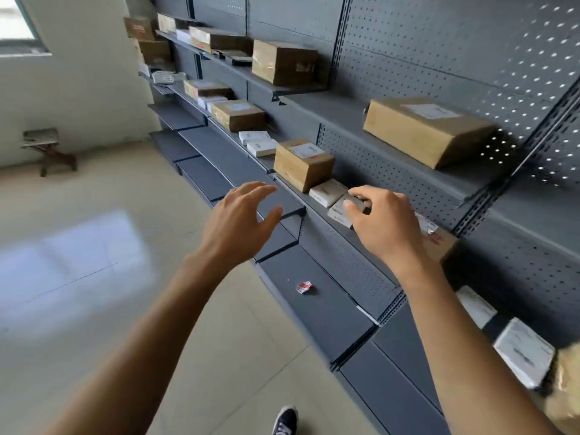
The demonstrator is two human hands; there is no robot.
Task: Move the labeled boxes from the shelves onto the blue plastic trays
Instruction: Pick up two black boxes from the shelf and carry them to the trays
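Dark grey metal shelving (408, 45) with perforated back panels fills the right and upper part of the frame, its flat shelf boards stepping down in tiers towards the pale tiled floor (94, 233).

Several brown cardboard boxes sit on the shelves. The largest cardboard box (423, 130), rectangular with a white label on top, lies at right of centre on the upper shelf. A second big one (284, 62) stands at upper centre. A smaller labelled box (303, 164) sits at mid-frame on the shelf below.

Just right of it lie two small flat white boxes (328, 192), smooth-sided and side by side. Another pair of white boxes (257, 142) rests further up the same shelf.

The right hand (384, 221) hovers over the nearer small white box (340, 211), fingers curled, with its grip closed round a small grey object (361, 204); what that object is cannot be told. The left hand (241, 218) is in the air at centre, fingers spread, holding nothing.

A crumpled red-and-white scrap (304, 287) lies on a low shelf board.
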